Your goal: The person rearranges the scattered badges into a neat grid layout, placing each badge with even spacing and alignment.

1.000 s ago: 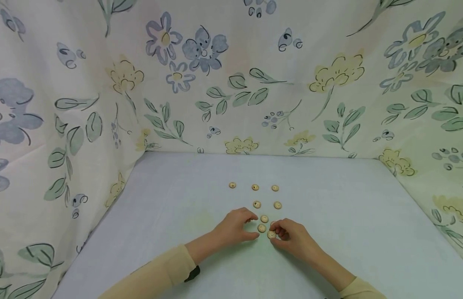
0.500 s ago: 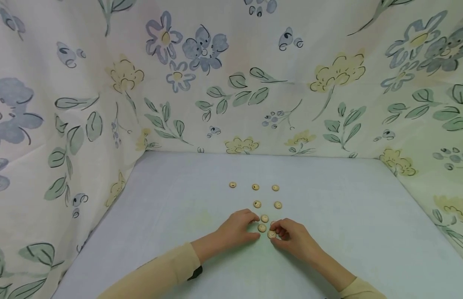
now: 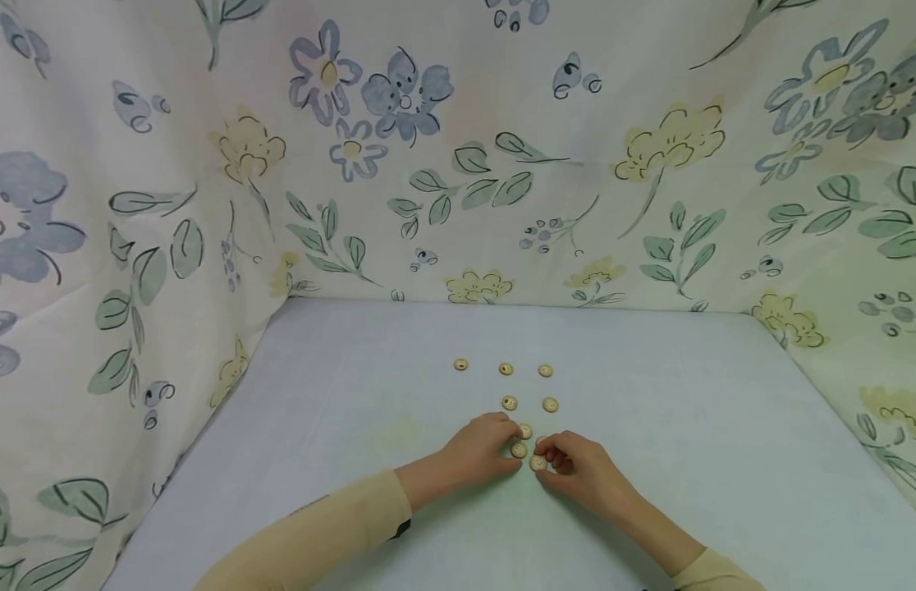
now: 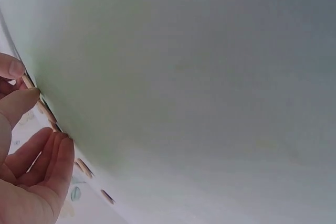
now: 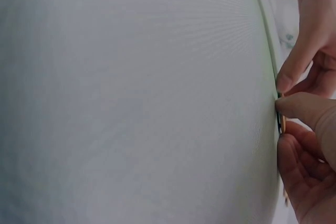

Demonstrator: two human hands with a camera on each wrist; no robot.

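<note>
My right grip [image 3: 587, 472] pinches the nearest button [image 3: 538, 464] on the bench [image 3: 354, 394] between thumb and finger — it is round, with no long axis to line up. Just left of it and slightly farther lies a second button [image 3: 519, 451], between the parted thumb and fingers of my left grip [image 3: 483, 448] — the nearer hand, though I cannot tell if it touches.

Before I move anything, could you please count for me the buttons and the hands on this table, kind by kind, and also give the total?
Hands, left and right: 2
Buttons: 9, one of them partly hidden by the right hand
Total: 11 in view; I cannot tell if the hands cover more buttons.
</note>
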